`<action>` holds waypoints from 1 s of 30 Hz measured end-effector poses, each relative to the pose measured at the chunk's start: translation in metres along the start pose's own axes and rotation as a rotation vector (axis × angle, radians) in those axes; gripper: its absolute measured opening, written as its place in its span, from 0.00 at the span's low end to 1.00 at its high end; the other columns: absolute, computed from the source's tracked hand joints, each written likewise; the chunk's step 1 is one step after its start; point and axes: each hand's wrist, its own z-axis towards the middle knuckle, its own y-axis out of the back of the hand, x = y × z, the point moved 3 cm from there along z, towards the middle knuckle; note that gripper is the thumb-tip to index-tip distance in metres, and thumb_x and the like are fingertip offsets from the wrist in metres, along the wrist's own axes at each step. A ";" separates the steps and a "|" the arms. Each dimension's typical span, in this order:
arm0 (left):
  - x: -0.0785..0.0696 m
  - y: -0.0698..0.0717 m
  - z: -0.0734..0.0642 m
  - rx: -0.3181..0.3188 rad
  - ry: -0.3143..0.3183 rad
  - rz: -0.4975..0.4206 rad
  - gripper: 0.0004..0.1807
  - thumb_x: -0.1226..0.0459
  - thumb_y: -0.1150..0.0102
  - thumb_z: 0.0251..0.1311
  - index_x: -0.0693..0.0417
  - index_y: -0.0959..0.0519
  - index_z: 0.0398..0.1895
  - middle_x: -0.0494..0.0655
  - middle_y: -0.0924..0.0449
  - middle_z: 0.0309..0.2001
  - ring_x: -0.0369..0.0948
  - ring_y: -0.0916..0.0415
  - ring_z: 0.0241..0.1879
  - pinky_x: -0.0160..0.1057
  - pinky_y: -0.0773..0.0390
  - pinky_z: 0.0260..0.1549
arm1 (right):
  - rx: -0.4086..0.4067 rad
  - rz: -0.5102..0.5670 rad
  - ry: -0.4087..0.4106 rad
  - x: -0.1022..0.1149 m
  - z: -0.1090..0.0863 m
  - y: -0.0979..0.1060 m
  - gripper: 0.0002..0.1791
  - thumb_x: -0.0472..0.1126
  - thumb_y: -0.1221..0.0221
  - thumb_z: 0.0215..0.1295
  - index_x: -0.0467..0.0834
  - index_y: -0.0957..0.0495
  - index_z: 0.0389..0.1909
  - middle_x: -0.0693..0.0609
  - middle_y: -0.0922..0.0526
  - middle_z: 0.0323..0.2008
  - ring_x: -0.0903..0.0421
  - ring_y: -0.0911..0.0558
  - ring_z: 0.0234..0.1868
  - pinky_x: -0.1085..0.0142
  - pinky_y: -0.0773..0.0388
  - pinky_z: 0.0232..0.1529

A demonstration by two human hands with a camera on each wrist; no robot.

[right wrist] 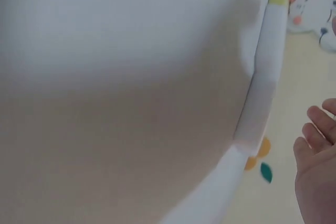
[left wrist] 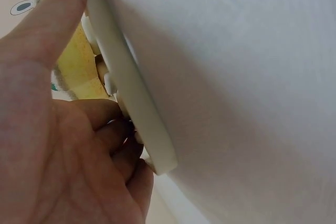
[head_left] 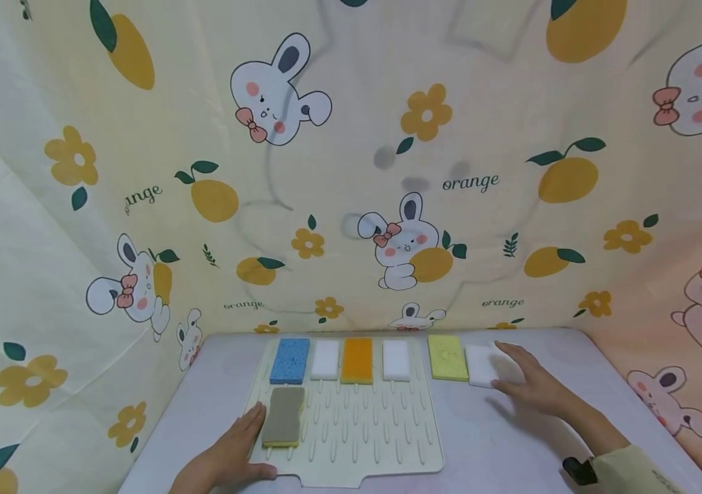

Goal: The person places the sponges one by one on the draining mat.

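My left hand [head_left: 227,449] rests at the near left corner of a cream ridged draining mat [head_left: 375,463], its fingertips touching the rim in the left wrist view. Beside those fingers stands a grey-faced sponge [head_left: 284,415] with a yellow underside. Along the mat's far side are a blue sponge [head_left: 289,360], a white sponge [head_left: 325,360], an orange sponge [head_left: 357,360] and another white sponge [head_left: 396,360]. Right of the mat, my right hand [head_left: 536,384] hovers with spread fingers over white sponges [right wrist: 257,108]; a gap shows between them in the right wrist view.
A yellow-green sponge [head_left: 448,357] lies on the white tabletop [head_left: 474,439], between the mat and the white sponges. Behind the table and at its sides hangs a curtain [head_left: 351,158] printed with rabbits and oranges. A dark band [head_left: 579,471] is around the right wrist.
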 end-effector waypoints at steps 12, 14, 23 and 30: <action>-0.003 0.003 -0.003 -0.011 -0.015 -0.005 0.67 0.40 0.19 0.51 0.73 0.44 0.82 0.71 0.47 0.82 0.66 0.47 0.81 0.68 0.44 0.78 | 0.070 -0.120 -0.025 -0.030 0.016 0.010 0.56 0.54 0.25 0.64 0.26 0.44 0.79 0.22 0.40 0.75 0.21 0.39 0.73 0.21 0.38 0.68; -0.004 0.004 -0.004 -0.013 -0.010 -0.003 0.67 0.40 0.18 0.51 0.72 0.44 0.82 0.70 0.47 0.83 0.66 0.47 0.81 0.68 0.44 0.77 | 0.096 -0.134 -0.042 -0.035 0.020 0.011 0.58 0.56 0.26 0.65 0.26 0.45 0.79 0.21 0.42 0.76 0.21 0.41 0.74 0.22 0.39 0.69; -0.001 0.002 -0.002 0.002 0.021 -0.020 0.69 0.38 0.19 0.50 0.70 0.44 0.83 0.69 0.48 0.83 0.67 0.47 0.81 0.69 0.44 0.77 | 0.189 -0.064 -0.139 -0.050 0.032 0.014 0.66 0.56 0.25 0.64 0.23 0.57 0.82 0.18 0.55 0.78 0.17 0.52 0.77 0.21 0.51 0.72; 0.002 0.000 0.000 0.026 0.035 -0.040 0.68 0.38 0.20 0.51 0.67 0.45 0.84 0.66 0.49 0.84 0.66 0.49 0.82 0.69 0.44 0.77 | 0.209 -0.028 -0.181 -0.057 0.038 0.011 0.67 0.55 0.24 0.63 0.26 0.58 0.83 0.19 0.57 0.79 0.17 0.55 0.78 0.23 0.54 0.74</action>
